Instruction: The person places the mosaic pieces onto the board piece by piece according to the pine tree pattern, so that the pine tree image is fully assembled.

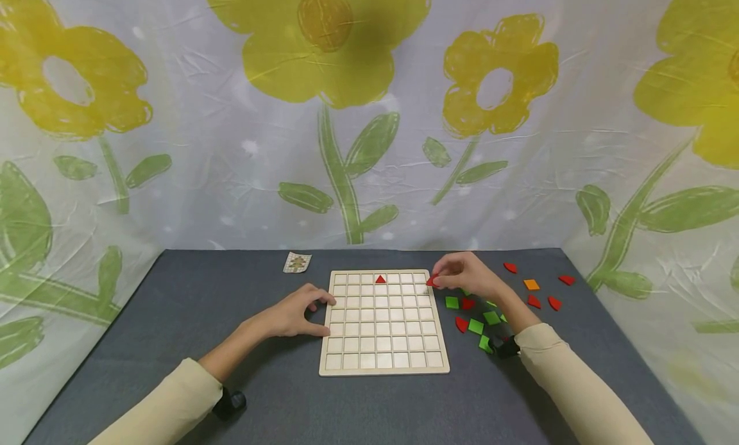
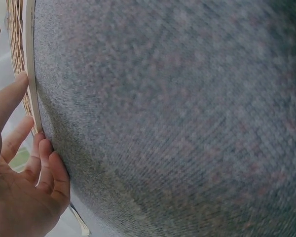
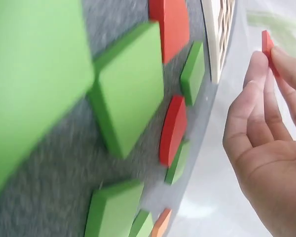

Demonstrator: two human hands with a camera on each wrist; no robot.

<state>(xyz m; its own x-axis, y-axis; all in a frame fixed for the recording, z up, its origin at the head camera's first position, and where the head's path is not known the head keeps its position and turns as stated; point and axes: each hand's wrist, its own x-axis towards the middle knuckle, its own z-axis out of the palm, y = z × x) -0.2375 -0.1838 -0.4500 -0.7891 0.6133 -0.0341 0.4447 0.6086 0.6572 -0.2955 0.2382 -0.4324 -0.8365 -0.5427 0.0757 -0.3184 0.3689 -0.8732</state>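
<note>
Red piece (image 1: 432,281) sits at the gridded board's two o'clock corner, taking the head view as a dial centred on the board, with twelve toward the curtain (image 1: 219,131). Around the gridded board (image 1: 383,329), the narrowest strip of dark cloth (image 1: 277,394) runs at twelve, between its far rim and the curtain. Broader stretches of cloth lie at six and nine, beneath the left forearm. From about three to four, room is tight: green tiles (image 1: 452,302) and red quarter pieces (image 1: 462,324) lie close to the rim, partly under the right forearm. Farther out, between two and three, an orange tile (image 1: 531,285) lies among more red pieces. A small patterned card (image 1: 297,262) lies at ten, apart from the board.

The right hand (image 1: 466,275) pinches the red piece between thumb and finger; the right wrist view shows a gap between the piece and the board's rim. The left hand (image 1: 297,312) is relaxed and grasps nothing, its index finger and thumb spread along the rim, touching near ten and just below nine. At twelve, in the middle cell of the top row, lies a red triangle (image 1: 380,279), well apart from the left fingers and near the right ones.
</note>
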